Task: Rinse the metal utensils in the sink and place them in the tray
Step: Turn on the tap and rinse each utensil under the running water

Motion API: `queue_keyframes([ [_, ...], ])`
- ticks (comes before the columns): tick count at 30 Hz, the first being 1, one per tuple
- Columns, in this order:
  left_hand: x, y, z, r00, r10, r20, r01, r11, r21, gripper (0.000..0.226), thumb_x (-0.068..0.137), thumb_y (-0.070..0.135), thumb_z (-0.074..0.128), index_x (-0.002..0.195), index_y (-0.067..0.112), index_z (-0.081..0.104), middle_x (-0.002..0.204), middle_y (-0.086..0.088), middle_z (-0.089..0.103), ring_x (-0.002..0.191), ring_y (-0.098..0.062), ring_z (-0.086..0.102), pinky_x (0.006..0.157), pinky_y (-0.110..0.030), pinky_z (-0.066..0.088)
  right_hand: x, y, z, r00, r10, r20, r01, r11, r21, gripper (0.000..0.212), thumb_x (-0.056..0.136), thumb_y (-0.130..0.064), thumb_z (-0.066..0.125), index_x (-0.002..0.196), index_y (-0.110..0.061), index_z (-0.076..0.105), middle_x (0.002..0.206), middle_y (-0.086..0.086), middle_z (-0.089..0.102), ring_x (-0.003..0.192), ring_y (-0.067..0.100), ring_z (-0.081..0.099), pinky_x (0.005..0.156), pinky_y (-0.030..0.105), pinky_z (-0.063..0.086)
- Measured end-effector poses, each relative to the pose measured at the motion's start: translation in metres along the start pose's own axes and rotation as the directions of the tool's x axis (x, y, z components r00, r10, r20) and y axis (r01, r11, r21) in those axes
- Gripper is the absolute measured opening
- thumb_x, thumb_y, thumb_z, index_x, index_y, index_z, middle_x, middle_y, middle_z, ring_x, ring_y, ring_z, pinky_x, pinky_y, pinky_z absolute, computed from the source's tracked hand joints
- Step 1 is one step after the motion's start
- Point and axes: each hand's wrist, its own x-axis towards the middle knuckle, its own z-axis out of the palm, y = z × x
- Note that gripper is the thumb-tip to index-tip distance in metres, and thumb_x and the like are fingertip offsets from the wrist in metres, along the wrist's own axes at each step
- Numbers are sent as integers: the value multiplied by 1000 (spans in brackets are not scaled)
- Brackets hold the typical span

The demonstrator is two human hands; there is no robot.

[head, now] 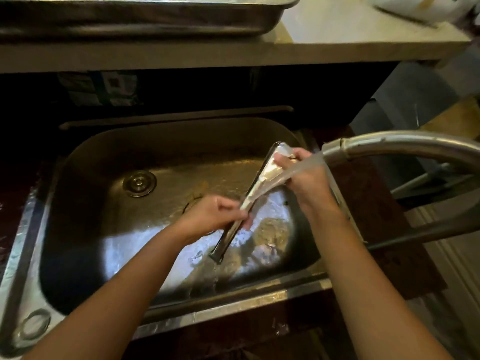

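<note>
A long flat metal utensil [255,189], like tongs or a spatula, slants over the steel sink [104,162], wide end up and narrow end down near the basin floor. My left hand [218,214] grips its lower handle. My right hand [306,175] holds its upper end, just under the tap's spout. Water streams from the curved metal tap [389,145] across my right hand and along the utensil. A metal tray [145,19] sits on the counter above the sink, at the top left; its inside is out of view.
The sink's drain [139,183] lies at the basin's middle left. A pale counter [337,40] runs behind the sink, with a white object [415,6] at its far right. The sink's front rim [233,305] is close to me.
</note>
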Motion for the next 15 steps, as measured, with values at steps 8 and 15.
queue_keyframes([
  [8, 5, -8, 0, 997, -32, 71, 38, 996, -86, 25, 75, 32, 67, 89, 13, 73, 92, -8, 76, 88, -16, 70, 78, -27, 57, -4, 12, 2, 994, 67, 84, -58, 993, -106, 11, 81, -10, 68, 91, -8, 62, 80, 5, 65, 77, 16, 64, 68, 27, 53],
  [15, -8, -16, -5, 987, -61, 145, 94, 968, -233, 24, 82, 17, 58, 100, 5, 68, 89, -5, 76, 83, -13, 71, 69, -20, 57, 12, -11, 0, 999, 36, -5, -36, 999, 34, 8, 81, -14, 68, 78, -14, 61, 80, 9, 60, 75, 22, 59, 69, 37, 52],
])
